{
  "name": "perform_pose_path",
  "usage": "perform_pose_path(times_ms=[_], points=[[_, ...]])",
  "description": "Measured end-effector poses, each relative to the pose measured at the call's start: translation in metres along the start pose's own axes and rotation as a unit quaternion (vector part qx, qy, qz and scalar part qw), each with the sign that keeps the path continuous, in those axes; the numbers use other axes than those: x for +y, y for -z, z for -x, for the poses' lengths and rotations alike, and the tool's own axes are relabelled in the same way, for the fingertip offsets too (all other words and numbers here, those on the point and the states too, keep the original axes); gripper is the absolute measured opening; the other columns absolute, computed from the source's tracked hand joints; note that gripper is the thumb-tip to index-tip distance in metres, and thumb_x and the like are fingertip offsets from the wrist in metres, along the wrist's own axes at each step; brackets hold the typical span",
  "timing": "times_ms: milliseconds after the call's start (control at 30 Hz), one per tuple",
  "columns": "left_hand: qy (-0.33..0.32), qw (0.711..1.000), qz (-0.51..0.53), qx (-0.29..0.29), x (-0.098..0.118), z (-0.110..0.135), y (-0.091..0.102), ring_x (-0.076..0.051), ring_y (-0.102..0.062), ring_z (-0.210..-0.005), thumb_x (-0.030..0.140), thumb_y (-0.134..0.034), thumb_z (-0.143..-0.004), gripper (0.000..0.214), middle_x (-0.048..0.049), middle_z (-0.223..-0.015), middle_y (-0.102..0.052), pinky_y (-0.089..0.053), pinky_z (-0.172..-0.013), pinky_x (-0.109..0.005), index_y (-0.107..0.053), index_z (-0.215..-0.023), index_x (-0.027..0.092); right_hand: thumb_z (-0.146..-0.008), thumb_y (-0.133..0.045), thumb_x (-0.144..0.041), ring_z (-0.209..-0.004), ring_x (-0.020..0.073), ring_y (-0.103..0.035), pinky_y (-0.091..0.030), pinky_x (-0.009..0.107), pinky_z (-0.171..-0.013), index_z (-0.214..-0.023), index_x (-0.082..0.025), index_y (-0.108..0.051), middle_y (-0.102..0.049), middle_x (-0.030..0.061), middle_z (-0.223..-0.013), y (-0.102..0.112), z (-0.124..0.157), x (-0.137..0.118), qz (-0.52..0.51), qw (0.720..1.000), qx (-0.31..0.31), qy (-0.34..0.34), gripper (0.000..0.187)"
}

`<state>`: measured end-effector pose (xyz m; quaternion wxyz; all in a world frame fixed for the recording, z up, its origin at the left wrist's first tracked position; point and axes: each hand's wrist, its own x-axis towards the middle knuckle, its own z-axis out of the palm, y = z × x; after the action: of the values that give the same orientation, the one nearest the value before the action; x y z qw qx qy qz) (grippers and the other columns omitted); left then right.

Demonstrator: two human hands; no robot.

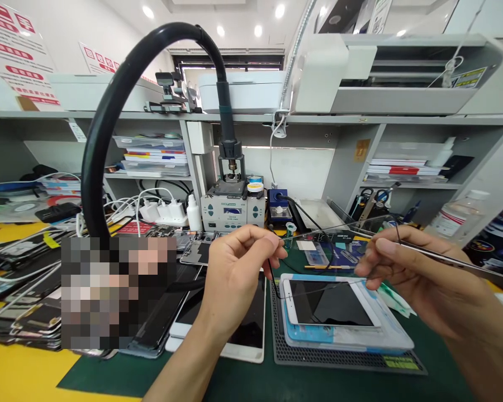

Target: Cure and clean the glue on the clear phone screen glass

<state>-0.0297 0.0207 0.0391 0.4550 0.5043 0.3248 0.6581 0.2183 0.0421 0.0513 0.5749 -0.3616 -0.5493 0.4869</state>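
A thin clear sheet with narrow black end edges (272, 279), like a screen protector, is held up between my hands. My left hand (241, 273) pinches its left end between thumb and fingers. At the other end, my right hand (419, 273) grips the sheet by its edge with closed fingertips. A long slim metal tool (461, 258), perhaps tweezers, also lies across my right hand and runs off to the right. Below the sheet, a white phone with a dark screen (331, 301) rests on a blue and white box (385, 338).
The box stands on a grey perforated mat (335, 360). White tablets (251, 329) and stacked phone parts (29, 312) lie to the left. A hot-air station (230, 212) with a thick black hose (96, 134) stands behind. A clear bottle (461, 215) is at right.
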Motion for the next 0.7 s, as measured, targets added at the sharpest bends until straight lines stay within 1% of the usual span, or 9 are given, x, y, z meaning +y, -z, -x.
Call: perform_pose_path(times_ms=[67, 133, 200, 267, 400, 533, 700], points=[[0.015, 1.000, 0.008, -0.013, 0.000, 0.000, 0.000, -0.013, -0.059, -0.063, 0.032, -0.071, -0.090, 0.017, -0.0036, -0.074, -0.072, -0.048, -0.052, -0.023, -0.075, -0.080, 0.018, -0.071, -0.088, -0.028, -0.062, 0.0253, -0.076, -0.063, 0.026, -0.048, -0.078, -0.018, -0.078, -0.073, 0.0063, -0.067, -0.003, -0.001, 0.000, -0.031, 0.999, 0.027, -0.009, 0.015], [0.049, 0.998, 0.009, -0.036, 0.001, -0.001, -0.002, -0.014, -0.061, -0.066, 0.037, -0.073, -0.089, 0.019, -0.0056, -0.081, -0.074, -0.050, -0.052, -0.024, -0.076, -0.089, 0.018, -0.068, -0.090, -0.028, -0.061, 0.0227, -0.076, -0.063, 0.023, -0.049, -0.077, -0.017, -0.077, -0.073, 0.0047, -0.066, -0.004, -0.002, 0.001, -0.071, 0.995, 0.069, -0.012, 0.019], [0.094, 0.994, 0.002, -0.059, 0.002, 0.000, -0.004, -0.016, -0.062, -0.068, 0.038, -0.074, -0.087, 0.022, -0.0071, -0.083, -0.074, -0.052, -0.053, -0.024, -0.076, -0.090, 0.017, -0.064, -0.092, -0.029, -0.061, 0.0201, -0.076, -0.063, 0.020, -0.051, -0.075, -0.017, -0.077, -0.073, 0.0024, -0.066, -0.004, -0.005, 0.001, -0.102, 0.989, 0.103, -0.018, 0.022], [0.124, 0.990, -0.003, -0.066, 0.002, 0.000, -0.007, -0.015, -0.062, -0.067, 0.036, -0.074, -0.087, 0.021, -0.0072, -0.080, -0.074, -0.052, -0.052, -0.024, -0.076, -0.087, 0.015, -0.062, -0.093, -0.028, -0.061, 0.0186, -0.076, -0.063, 0.018, -0.051, -0.074, -0.016, -0.077, -0.073, 0.0008, -0.065, -0.002, -0.006, 0.001, -0.119, 0.986, 0.117, -0.026, 0.023], [0.142, 0.988, 0.013, -0.057, -0.001, -0.001, -0.011, -0.015, -0.061, -0.065, 0.031, -0.072, -0.088, 0.017, -0.0068, -0.076, -0.073, -0.052, -0.051, -0.023, -0.076, -0.083, 0.015, -0.062, -0.092, -0.023, -0.062, 0.0185, -0.077, -0.063, 0.016, -0.050, -0.073, -0.014, -0.076, -0.074, 0.0011, -0.066, -0.001, -0.009, -0.001, -0.145, 0.982, 0.115, -0.047, 0.021], [0.160, 0.985, 0.043, -0.050, -0.003, -0.004, -0.010, -0.015, -0.060, -0.062, 0.027, -0.070, -0.087, 0.016, -0.0065, -0.072, -0.072, -0.052, -0.050, -0.023, -0.076, -0.079, 0.015, -0.061, -0.092, -0.022, -0.062, 0.0193, -0.077, -0.063, 0.017, -0.050, -0.074, -0.013, -0.077, -0.074, 0.0015, -0.066, -0.003, -0.008, -0.002, -0.162, 0.979, 0.103, -0.061, 0.022], [0.162, 0.984, 0.061, -0.032, -0.004, -0.004, -0.010, -0.015, -0.059, -0.059, 0.025, -0.071, -0.086, 0.014, -0.0058, -0.069, -0.071, -0.051, -0.048, -0.024, -0.076, -0.079, 0.015, -0.060, -0.092, -0.023, -0.059, 0.0195, -0.076, -0.064, 0.019, -0.049, -0.074, -0.014, -0.078, -0.074, 0.0017, -0.065, -0.004, -0.005, -0.002, -0.173, 0.978, 0.090, -0.072, 0.022]])
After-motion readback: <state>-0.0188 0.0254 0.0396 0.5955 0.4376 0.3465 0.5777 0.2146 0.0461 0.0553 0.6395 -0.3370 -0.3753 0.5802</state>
